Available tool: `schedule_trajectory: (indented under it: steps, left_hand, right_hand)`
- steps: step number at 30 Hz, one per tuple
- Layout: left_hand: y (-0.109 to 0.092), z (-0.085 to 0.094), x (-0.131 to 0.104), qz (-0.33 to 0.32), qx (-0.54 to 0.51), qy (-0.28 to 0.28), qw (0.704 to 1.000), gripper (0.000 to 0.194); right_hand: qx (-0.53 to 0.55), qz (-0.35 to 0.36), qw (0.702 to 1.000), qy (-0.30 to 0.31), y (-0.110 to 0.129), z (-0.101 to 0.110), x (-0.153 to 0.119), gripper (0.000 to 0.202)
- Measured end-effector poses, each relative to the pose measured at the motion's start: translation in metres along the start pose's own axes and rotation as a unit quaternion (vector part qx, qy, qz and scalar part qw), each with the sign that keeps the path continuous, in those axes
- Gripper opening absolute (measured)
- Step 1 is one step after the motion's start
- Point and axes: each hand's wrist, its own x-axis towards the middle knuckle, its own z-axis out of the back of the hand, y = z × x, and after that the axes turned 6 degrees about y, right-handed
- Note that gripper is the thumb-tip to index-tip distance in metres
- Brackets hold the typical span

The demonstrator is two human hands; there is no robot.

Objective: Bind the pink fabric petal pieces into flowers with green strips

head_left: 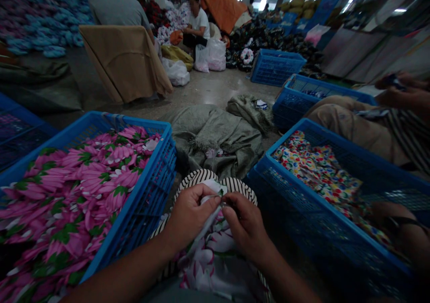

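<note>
cloth (217, 242): wht w/ pink-purple floral print & some grn bits, soft, crumpled into loose folds. draped over striped lap (240, 185), near part spread wide, far part gathered narrow. far end's raised & bunched in l hand (193, 211), w/ r hand (245, 220) fingertips right at its edge, small dk grn bit showing there.

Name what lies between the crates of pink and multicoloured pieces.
Head view: striped knees, left hand gripping printed fabric, right hand at it, crumpled sacking beyond.
</note>
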Motion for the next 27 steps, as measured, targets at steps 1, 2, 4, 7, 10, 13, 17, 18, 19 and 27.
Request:
schedule_trajectory:
  steps: [1, 2, 4, 7, 10, 13, 17, 18, 19, 27]
  left_hand:
    - [0.001, -0.002, 0.0, 0.01, -0.023, 0.004, 1.0, 0.014]
    - [0.003, -0.003, -0.001, 0.014, -0.036, 0.005, 0.999, 0.015]
    - [0.005, -0.004, -0.002, 0.015, -0.046, 0.006, 0.999, 0.015]
    - [0.005, -0.004, -0.003, 0.016, -0.052, 0.014, 0.998, 0.016]
    - [0.003, -0.004, -0.003, 0.02, -0.053, 0.03, 0.998, 0.016]
    - [0.002, -0.004, -0.004, 0.024, -0.054, 0.043, 0.997, 0.016]
    - [0.001, -0.004, -0.005, 0.033, -0.067, 0.051, 0.996, 0.018]
    - [0.0, -0.004, -0.005, 0.035, -0.072, 0.053, 0.995, 0.018]
    - [0.0, -0.004, -0.005, 0.04, -0.078, 0.054, 0.995, 0.018]
    - [0.002, -0.008, -0.004, 0.091, -0.139, 0.036, 0.985, 0.019]
  right_hand:
    - [-0.013, 0.0, 1.0, -0.003, 0.0, -0.001, 0.001, 0.011]
    - [-0.023, 0.0, 1.0, -0.005, 0.0, -0.001, 0.002, 0.01]
    - [-0.041, 0.002, 0.999, -0.006, -0.001, -0.001, 0.003, 0.01]
    - [-0.057, 0.008, 0.998, 0.0, -0.001, 0.001, 0.003, 0.01]
    - [-0.066, 0.018, 0.998, 0.001, -0.002, 0.002, 0.001, 0.01]
    - [-0.073, 0.03, 0.997, -0.008, -0.004, 0.002, 0.0, 0.012]
    - [-0.078, 0.04, 0.996, -0.016, -0.005, 0.004, 0.001, 0.013]
    - [-0.078, 0.043, 0.996, -0.015, -0.005, 0.005, 0.001, 0.013]
    - [-0.075, 0.044, 0.996, -0.015, -0.005, 0.005, 0.002, 0.012]
    - [0.249, -0.128, 0.954, -0.107, -0.012, -0.004, -0.002, 0.019]
